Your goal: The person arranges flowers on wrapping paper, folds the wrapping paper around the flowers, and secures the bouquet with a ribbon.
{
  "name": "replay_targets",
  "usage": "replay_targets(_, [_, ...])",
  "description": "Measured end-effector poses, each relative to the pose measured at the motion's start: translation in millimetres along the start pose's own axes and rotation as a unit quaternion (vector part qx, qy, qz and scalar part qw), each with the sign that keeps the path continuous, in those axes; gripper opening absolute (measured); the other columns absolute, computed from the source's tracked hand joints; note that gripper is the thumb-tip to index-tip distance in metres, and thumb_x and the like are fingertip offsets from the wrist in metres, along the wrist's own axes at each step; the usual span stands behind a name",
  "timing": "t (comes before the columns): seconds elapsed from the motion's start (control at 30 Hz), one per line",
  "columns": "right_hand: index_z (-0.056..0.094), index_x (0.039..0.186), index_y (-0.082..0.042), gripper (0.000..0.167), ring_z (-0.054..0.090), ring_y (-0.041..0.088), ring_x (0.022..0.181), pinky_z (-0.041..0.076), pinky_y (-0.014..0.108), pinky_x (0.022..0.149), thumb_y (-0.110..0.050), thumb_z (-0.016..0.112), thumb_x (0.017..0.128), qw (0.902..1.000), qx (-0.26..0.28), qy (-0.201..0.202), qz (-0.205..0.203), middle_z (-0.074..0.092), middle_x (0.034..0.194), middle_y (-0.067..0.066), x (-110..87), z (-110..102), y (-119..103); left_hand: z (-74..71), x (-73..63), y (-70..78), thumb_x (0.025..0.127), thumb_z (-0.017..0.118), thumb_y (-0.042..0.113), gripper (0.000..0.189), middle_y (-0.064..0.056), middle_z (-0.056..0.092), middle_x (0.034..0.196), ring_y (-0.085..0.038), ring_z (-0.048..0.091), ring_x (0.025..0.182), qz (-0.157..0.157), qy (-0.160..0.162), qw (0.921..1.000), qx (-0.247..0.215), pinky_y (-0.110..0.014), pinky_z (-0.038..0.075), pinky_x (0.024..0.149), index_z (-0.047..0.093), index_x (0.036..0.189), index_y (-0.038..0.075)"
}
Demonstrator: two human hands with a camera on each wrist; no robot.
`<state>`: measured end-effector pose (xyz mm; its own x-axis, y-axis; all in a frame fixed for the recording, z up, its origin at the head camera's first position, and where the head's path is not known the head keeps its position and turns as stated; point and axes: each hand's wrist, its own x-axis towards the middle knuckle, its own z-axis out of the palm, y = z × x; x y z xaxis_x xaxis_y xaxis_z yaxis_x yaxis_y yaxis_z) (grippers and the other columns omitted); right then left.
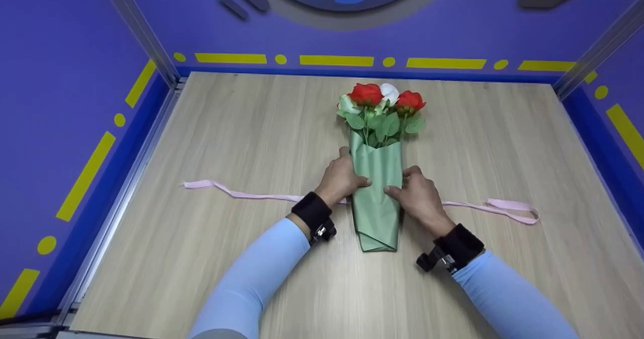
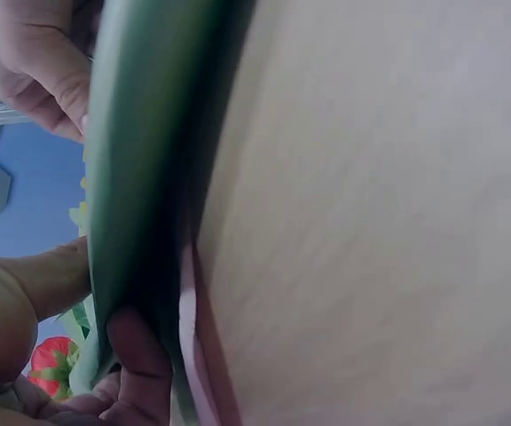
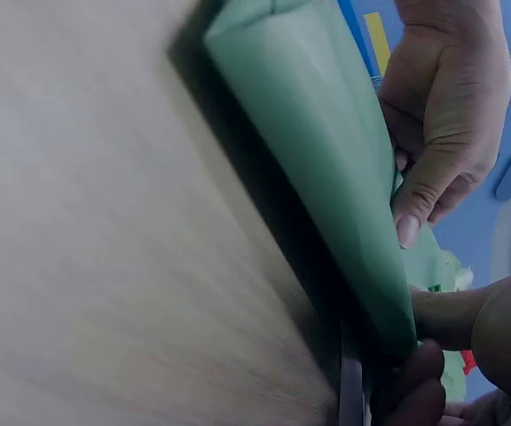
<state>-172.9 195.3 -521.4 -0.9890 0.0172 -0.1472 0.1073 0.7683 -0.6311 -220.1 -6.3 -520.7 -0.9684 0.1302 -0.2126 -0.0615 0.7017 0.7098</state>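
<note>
A bouquet in green wrapping paper [image 1: 376, 198] lies on the table, its red roses [image 1: 366, 94] and white flowers pointing to the far side. My left hand [image 1: 341, 177] grips the left edge of the wrap, thumb on top and fingers around the side. On the opposite edge my right hand [image 1: 418, 194] holds it the same way. Both wrist views show fingers curled under the paper. Beneath the bouquet runs a pink ribbon [image 1: 266, 196], its middle hidden by the wrap, one end stretching left and the other looped at the right.
The wooden table [image 1: 226, 128] is bounded by blue panels [image 1: 327, 37] at the back and both sides, with yellow markings. Metal frame posts [image 1: 146, 27] stand at the corners.
</note>
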Motion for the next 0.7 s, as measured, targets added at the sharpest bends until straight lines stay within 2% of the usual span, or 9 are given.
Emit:
replay_targets(0.1, [0.049,0.137,0.006,0.063,0.066,0.03,0.084,0.053,0.044,0.074,-0.03,0.079,0.095,0.9999,0.007,0.014,-0.004,0.067,0.101,0.017,0.7,1,1,-1.8,0.7,-1.9,0.083,0.092,0.031,0.103,-0.024,0.068,0.134,-0.034,0.066,0.123,0.012,0.001,0.9999,0.0,-0.042,0.054,0.102,0.031,0.16,0.001])
replay_targets(0.27, [0.052,0.133,0.004,0.053,0.066,0.023,0.072,0.051,0.033,0.063,-0.024,0.078,0.096,0.9996,0.018,0.019,-0.01,0.067,0.099,0.016,0.8,3,4,-7.1,-4.9,-2.0,0.084,0.091,0.031,0.11,-0.026,0.054,0.15,-0.034,0.056,0.137,0.028,0.002,0.9996,-0.009,-0.039,0.047,0.114,0.024,0.165,0.001])
replay_targets(0.37, [0.054,0.129,0.002,0.046,0.065,0.018,0.064,0.053,0.03,0.057,-0.023,0.076,0.097,0.9993,0.037,0.006,-0.005,0.067,0.098,0.014,-1.5,3,3,-11.5,-15.0,0.7,0.083,0.093,0.034,0.118,-0.028,0.043,0.154,-0.038,0.049,0.141,0.031,-0.01,0.9991,0.027,-0.041,0.044,0.115,0.018,0.168,0.005])
replay_targets(0.5, [0.056,0.124,0.0,0.039,0.066,0.016,0.056,0.055,0.031,0.05,-0.021,0.075,0.097,0.9973,0.073,-0.009,0.001,0.067,0.094,0.013,-4.8,2,-1,-13.9,-27.5,3.2,0.081,0.093,0.037,0.117,-0.023,0.035,0.156,-0.04,0.043,0.142,0.055,-0.046,0.9938,0.085,-0.043,0.044,0.116,0.02,0.169,0.01])
replay_targets(0.6, [0.057,0.121,0.0,0.036,0.065,0.015,0.055,0.055,0.031,0.048,-0.02,0.075,0.097,0.997,0.074,-0.021,-0.008,0.068,0.093,0.013,-6.1,2,-4,-11.7,-31.8,1.5,0.082,0.092,0.035,0.114,-0.021,0.033,0.158,-0.041,0.047,0.14,0.069,-0.067,0.9901,0.102,-0.042,0.046,0.114,0.022,0.168,0.01])
replay_targets(0.7, [0.059,0.12,0.001,0.035,0.064,0.013,0.055,0.054,0.03,0.048,-0.018,0.076,0.096,0.9977,0.059,-0.029,-0.013,0.069,0.094,0.013,-6.0,4,-4,-8.7,-32.7,-1.7,0.084,0.091,0.036,0.113,-0.022,0.034,0.158,-0.04,0.052,0.137,0.075,-0.073,0.9879,0.114,-0.041,0.047,0.113,0.022,0.168,0.007])
